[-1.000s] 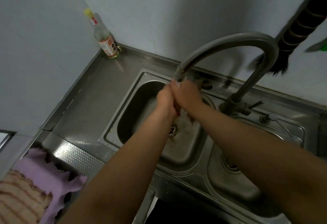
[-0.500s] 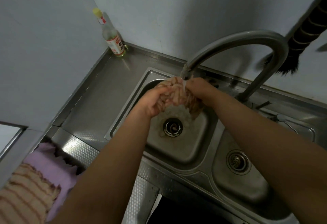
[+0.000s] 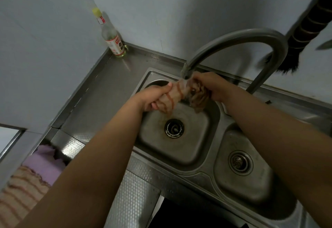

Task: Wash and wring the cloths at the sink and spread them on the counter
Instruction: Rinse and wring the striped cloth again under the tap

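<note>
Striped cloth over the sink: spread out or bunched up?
Bunched up: the striped cloth is a twisted roll gripped between the left hand and right hand.

We stood in a small home kitchen. A stainless double sink (image 3: 203, 172) filled the middle and lower right of the frame, with a tall curved faucet (image 3: 239, 38) arching over its left basin. The steel tabletop (image 3: 107, 91) ran into a plain wall corner at upper left, where a bottle (image 3: 111, 36) with a yellow cap and red label stood. A dark brush (image 3: 303, 35) hung at upper right.
</note>
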`<state>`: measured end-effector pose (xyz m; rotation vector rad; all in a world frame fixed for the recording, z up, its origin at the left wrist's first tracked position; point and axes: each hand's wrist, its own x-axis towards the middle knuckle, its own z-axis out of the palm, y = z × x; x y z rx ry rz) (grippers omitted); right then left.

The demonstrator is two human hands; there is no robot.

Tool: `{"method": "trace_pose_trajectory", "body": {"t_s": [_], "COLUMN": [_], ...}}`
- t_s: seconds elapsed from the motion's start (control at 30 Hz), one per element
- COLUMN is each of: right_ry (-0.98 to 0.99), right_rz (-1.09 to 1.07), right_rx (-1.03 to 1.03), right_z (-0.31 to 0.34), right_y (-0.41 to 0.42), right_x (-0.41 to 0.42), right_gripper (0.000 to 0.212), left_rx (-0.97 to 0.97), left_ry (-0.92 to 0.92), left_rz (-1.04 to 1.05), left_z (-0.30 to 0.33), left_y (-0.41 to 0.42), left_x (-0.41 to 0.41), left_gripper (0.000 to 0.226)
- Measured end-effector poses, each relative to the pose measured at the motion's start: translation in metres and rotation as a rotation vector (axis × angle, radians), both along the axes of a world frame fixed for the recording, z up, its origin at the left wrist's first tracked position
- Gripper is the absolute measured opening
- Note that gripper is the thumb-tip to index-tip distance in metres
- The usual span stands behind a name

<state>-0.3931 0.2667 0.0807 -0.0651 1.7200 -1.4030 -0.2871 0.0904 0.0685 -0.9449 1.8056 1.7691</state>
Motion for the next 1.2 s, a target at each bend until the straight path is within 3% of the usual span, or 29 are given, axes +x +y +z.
{"method": "trace_pose_trajectory", "body": {"t_s": [0.07, 0.13, 0.17, 0.23, 0.3, 0.37, 0.47, 0.57, 0.63, 0.7, 0.83, 0.9, 0.97, 1.03, 1.2], "right_ry": [-0.131, -0.178, -0.104, 0.300, 0.615, 0.678, 0.698, 0.758, 0.773, 0.806, 0.656, 0.541, 0.401, 0.260, 0.117], "right_rz": [-0.202, -0.342, -0.352, -0.111, -0.003, -0.018, -0.008, -0.007, -0.002, 0.050, 0.214, 0.206, 0.216, 0.286, 0.527], "right_rx": [-0.089, -0.153, -0.097, 0.209, 0.272, 0.266, 0.435, 0.367, 0.326, 0.355, 0.321, 0.212, 0.131, 0.087, 0.165], "right_z": [-0.002, -0.001, -0.001, 0.001, -0.003, -0.009, -0.017, -0.018, -0.018, -0.022, -0.021, -0.020, -0.019, -0.022, -0.032], "right_y": [-0.007, -0.018, -0.024, -0.035, -0.042, -0.044, -0.039, -0.038, -0.041, -0.041, -0.026, -0.018, -0.008, 0.003, 0.014], "right_x": [0.001, 0.004, 0.007, 0.030, 0.056, 0.061, 0.035, 0.043, 0.059, 0.056, 0.023, 0.018, 0.015, 0.012, 0.014], "right_gripper": [0.022, 0.025, 0.031, 0.037, 0.042, 0.044, 0.034, 0.033, 0.038, 0.040, 0.036, 0.033, 0.029, 0.039, 0.049], "left_rx": [0.153, 0.275, 0.335, 0.523, 0.655, 0.652, 0.592, 0.490, 0.429, 0.396, 0.324, 0.144, 0.106, 0.119, 0.045], "left_ry": [0.007, 0.040, 0.040, 0.031, 0.018, 0.001, 0.014, -0.002, -0.003, -0.020, -0.073, -0.051, 0.054, 0.147, 0.154], "left_rz": [0.023, 0.205, 0.355, 0.635, 0.760, 0.725, 0.638, 0.687, 0.736, 0.655, 0.210, 0.044, 0.090, 0.191, 0.235], "left_z": [-0.012, -0.016, -0.014, -0.008, -0.006, 0.002, 0.010, 0.004, -0.003, -0.006, -0.008, -0.005, -0.003, -0.001, 0.008], "left_y": [0.003, 0.015, 0.023, 0.034, 0.038, 0.049, 0.076, 0.077, 0.069, 0.067, 0.057, 0.041, 0.026, 0.012, 0.005], "left_x": [0.002, 0.000, -0.003, -0.011, -0.018, -0.019, -0.018, -0.018, -0.016, -0.014, -0.002, 0.006, 0.011, 0.011, 0.000], "left_gripper": [0.046, 0.045, 0.045, 0.055, 0.063, 0.053, 0.040, 0.033, 0.035, 0.044, 0.074, 0.063, 0.042, 0.030, 0.013]}}
